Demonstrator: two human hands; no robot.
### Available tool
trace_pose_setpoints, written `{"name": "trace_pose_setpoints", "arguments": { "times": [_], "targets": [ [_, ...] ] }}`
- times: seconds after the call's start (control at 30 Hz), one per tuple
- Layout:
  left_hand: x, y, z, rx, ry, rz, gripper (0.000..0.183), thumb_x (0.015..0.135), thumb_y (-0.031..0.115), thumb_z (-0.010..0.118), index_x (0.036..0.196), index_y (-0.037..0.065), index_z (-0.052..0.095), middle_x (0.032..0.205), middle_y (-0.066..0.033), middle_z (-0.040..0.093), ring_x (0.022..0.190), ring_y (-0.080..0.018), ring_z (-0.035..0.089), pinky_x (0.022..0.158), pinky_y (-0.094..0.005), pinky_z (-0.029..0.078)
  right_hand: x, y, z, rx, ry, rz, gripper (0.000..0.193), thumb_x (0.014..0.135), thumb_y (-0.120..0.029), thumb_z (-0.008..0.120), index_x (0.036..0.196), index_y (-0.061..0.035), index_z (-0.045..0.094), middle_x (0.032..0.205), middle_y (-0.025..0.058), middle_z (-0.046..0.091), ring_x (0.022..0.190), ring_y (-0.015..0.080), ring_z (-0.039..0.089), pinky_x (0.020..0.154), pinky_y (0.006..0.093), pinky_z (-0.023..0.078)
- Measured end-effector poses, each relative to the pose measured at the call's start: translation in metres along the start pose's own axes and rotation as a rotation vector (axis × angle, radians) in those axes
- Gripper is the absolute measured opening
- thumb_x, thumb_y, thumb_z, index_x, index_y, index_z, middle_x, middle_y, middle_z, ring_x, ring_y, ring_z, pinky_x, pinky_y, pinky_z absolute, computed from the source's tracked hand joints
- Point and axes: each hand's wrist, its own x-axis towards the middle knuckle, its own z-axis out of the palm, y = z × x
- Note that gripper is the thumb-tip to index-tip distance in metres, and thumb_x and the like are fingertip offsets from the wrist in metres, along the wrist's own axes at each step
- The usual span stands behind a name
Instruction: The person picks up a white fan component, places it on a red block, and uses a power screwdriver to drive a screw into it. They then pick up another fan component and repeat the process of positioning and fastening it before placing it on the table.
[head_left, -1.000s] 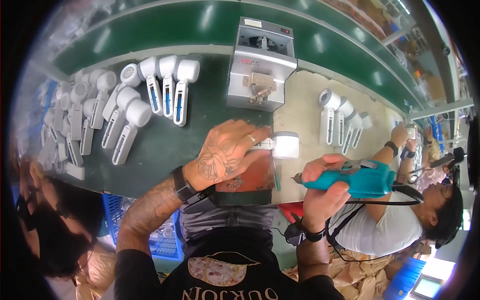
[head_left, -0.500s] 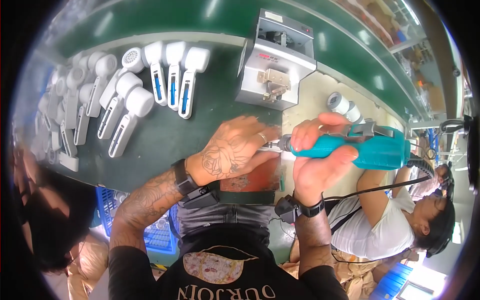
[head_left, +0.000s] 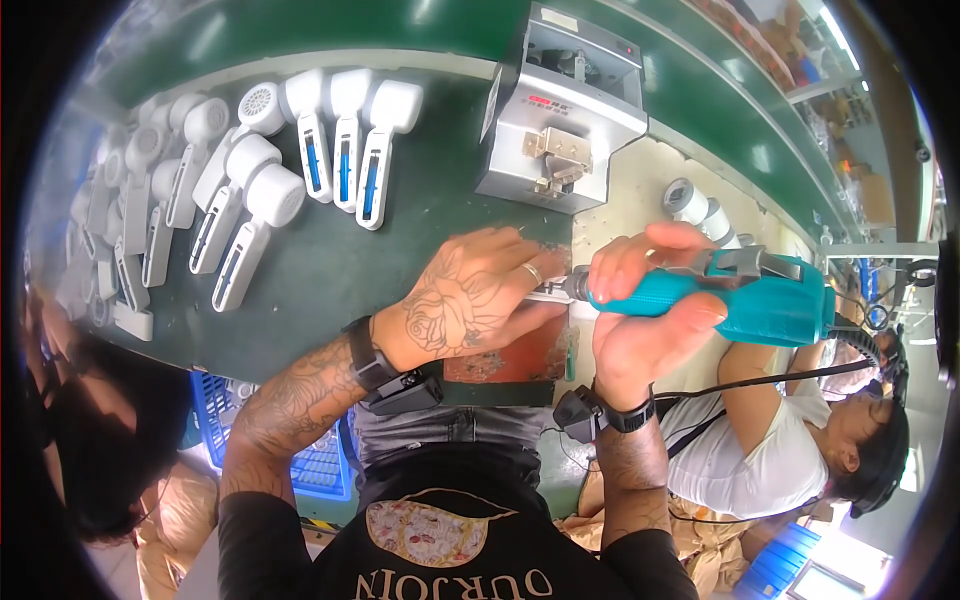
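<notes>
Scuffed dark green tabletop spreads across the left and middle of the frame, meeting a cream-coloured surface toward the right, with a glossy green panel curving along the top. A boxy machine of smooth grey metal stands at upper centre, small metal brackets on its front and dark parts inside its open upper cavity. Rounded white plastic devices, each a drum-shaped head on a slim straight handle, crowd the upper left; three of them have blue strips inside their handle slots. More white devices lie right of the machine, partly hidden. At lower left, a blue plastic basket with latticed walls holds pale pieces too obscured to identify. Near the centre, a flat rust-red pad with a worn surface lies beneath the left hand, whose fingers are bent and closed around a white handle, mostly covered, showing at the fingertips. The right hand wraps a ribbed teal power screwdriver just right of that handle, its metal nose aimed left; whether the bit touches the handle is unclear.
</notes>
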Motion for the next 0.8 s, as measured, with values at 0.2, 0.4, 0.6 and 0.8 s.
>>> {"name": "trace_pose_setpoints", "arguments": {
  "times": [0.2, 0.4, 0.6, 0.8],
  "targets": [
    [-0.0002, -0.0010, 0.0016, -0.003, 0.006, 0.006, 0.046, 0.072, 0.018, 0.076, 0.113, 0.003, 0.062, 0.092, -0.0104, 0.064, 0.083, -0.0290, 0.060, 0.074, -0.0401, 0.052, 0.0022, 0.0002, -0.0003, 0.010, -0.012, -0.020, 0.083, 0.082, -0.078, 0.051, 0.111, -0.0007, 0.054, 0.061, 0.0019, 0.047, 0.053, 0.0148, 0.046, 0.051, 0.0307, 0.038],
    [0.0001, -0.0012, 0.0014, -0.007, -0.015, -0.006, 0.046, 0.072, 0.018, 0.076, 0.114, 0.003, 0.062, 0.092, -0.0110, 0.064, 0.083, -0.0299, 0.061, 0.074, -0.0411, 0.052, 0.0016, 0.0004, -0.0015, 0.012, -0.036, -0.024, 0.083, 0.083, -0.077, 0.052, 0.111, 0.0011, 0.054, 0.061, 0.0026, 0.048, 0.052, 0.0154, 0.046, 0.051, 0.0313, 0.039],
    [-0.0014, -0.0009, 0.0005, -0.083, -0.038, -0.106, 0.042, 0.072, 0.017, 0.077, 0.109, 0.004, 0.062, 0.090, -0.0102, 0.063, 0.083, -0.0301, 0.061, 0.071, -0.0407, 0.052, 0.0021, 0.0000, 0.0028, -0.043, -0.046, -0.055, 0.081, 0.084, -0.075, 0.053, 0.111, 0.0017, 0.053, 0.060, 0.0032, 0.048, 0.052, 0.0157, 0.048, 0.052, 0.0320, 0.041],
    [-0.0013, -0.0060, 0.0051, -0.088, 0.049, 0.030, 0.033, 0.073, 0.016, 0.078, 0.099, 0.006, 0.060, 0.086, -0.0081, 0.060, 0.081, -0.0290, 0.060, 0.066, -0.0407, 0.052, 0.0024, 0.0015, 0.0004, -0.020, -0.038, -0.051, 0.079, 0.087, -0.073, 0.053, 0.111, 0.0019, 0.052, 0.061, 0.0033, 0.048, 0.053, 0.0159, 0.047, 0.052, 0.0322, 0.041]
  ]
}}
